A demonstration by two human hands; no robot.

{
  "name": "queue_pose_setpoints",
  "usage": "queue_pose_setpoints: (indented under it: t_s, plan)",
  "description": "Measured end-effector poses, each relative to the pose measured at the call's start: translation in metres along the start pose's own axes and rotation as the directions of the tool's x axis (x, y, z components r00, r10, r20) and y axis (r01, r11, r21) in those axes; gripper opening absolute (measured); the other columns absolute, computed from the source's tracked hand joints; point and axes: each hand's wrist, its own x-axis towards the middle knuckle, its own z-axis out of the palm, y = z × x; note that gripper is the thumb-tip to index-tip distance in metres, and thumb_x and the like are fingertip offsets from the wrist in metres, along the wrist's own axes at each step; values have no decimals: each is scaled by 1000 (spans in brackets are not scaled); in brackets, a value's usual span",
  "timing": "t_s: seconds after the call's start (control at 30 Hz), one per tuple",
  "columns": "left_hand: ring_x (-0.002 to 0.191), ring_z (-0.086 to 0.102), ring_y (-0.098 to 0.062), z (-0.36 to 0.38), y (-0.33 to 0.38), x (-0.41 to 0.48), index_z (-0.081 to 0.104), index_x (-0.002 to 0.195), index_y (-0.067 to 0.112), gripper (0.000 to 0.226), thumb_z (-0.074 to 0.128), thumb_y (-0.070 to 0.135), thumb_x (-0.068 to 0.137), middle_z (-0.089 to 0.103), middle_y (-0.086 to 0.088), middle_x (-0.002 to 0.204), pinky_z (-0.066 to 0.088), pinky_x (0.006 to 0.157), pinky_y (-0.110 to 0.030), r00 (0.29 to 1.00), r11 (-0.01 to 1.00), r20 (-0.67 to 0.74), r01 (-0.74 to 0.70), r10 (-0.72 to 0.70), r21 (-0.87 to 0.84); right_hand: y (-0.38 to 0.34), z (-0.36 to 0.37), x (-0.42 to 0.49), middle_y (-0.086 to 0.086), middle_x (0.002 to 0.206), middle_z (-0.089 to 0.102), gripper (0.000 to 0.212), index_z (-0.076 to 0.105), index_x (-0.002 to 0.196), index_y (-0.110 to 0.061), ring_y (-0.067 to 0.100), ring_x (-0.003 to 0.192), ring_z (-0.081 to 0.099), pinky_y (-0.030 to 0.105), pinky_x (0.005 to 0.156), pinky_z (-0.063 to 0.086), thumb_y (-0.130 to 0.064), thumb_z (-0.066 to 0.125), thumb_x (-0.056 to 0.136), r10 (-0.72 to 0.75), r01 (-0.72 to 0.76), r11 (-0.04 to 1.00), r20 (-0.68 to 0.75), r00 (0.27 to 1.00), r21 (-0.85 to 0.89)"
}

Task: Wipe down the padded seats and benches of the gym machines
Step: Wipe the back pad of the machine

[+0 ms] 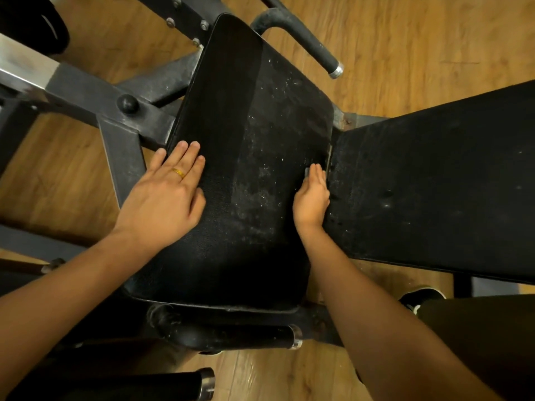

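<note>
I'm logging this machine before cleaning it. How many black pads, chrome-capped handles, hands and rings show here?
Black padded cushions: 2, seat and backrest
Black grips with chrome end caps: 3, upper handle, lower handle, bottom-left handle
Bare hands: 2, left hand, right hand
Gold ring: 1
Total: 8

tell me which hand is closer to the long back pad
Right. The right hand lies at the right edge of the seat pad, just beside the back pad. The left hand rests flat on the opposite, left edge.
</note>
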Motion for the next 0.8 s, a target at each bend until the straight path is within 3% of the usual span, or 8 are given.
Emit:
queue_pose_setpoints:
  t_s: [0.17,0.3,0.47,0.53,0.6,0.67,0.8]
  plan:
    - [148,28,-27,-1,-1,0,43,147,2,59,36,32,96,32,-16,157,17,123,-45,1000,1000,11,6,-6,6,14,-2,-23,3,156,40,44,45,147,-7,16,149,27,16,117,14,-3,40,104,-42,42,999,13,999,27]
    - [148,27,-27,-2,-1,2,41,147,2,60,34,34,96,31,-16,158,21,121,-47,1000,1000,17,-9,9,17,20,1,-35,4,153,44,43,47,145,-6,16,147,32,18,117,18,-1,44,103,-70,72,996,-39,997,49]
    - [149,25,-25,0,-3,5,40,148,4,61,34,37,96,30,-13,159,22,121,-47,1000,1000,27,-6,6,-5,3,12,17,6,152,45,41,49,144,-4,18,147,32,27,121,23,-5,41,104,-27,29,999,-69,997,29]
    - [149,25,-25,0,-2,5,40,148,5,62,33,37,96,29,-13,159,22,121,-47,999,1000,39,-7,7,1,-6,14,50,9,150,48,38,53,139,-5,23,145,36,36,116,30,-8,39,104,-32,30,999,-50,998,-42]
    - [149,25,-25,0,-3,4,40,149,6,62,33,38,96,28,-13,160,22,121,-47,999,1000,55,-2,2,0,-15,16,81,12,136,57,30,60,122,-4,31,136,45,45,105,41,-10,37,104,-53,51,996,-20,998,-78]
    - [149,25,-25,-2,-3,5,40,148,6,62,33,39,96,29,-12,159,22,121,-47,998,1000,60,-3,3,0,-19,18,102,15,127,58,26,59,113,-2,35,127,51,46,97,44,-10,37,104,-42,41,995,-16,999,-91]
    - [149,23,-22,-4,-5,6,42,148,7,63,32,39,95,29,-10,160,20,122,-43,997,999,71,-10,12,-38,-14,17,97,11,152,45,40,49,143,-3,26,145,35,37,116,30,-15,34,108,-37,37,997,9,999,-68]
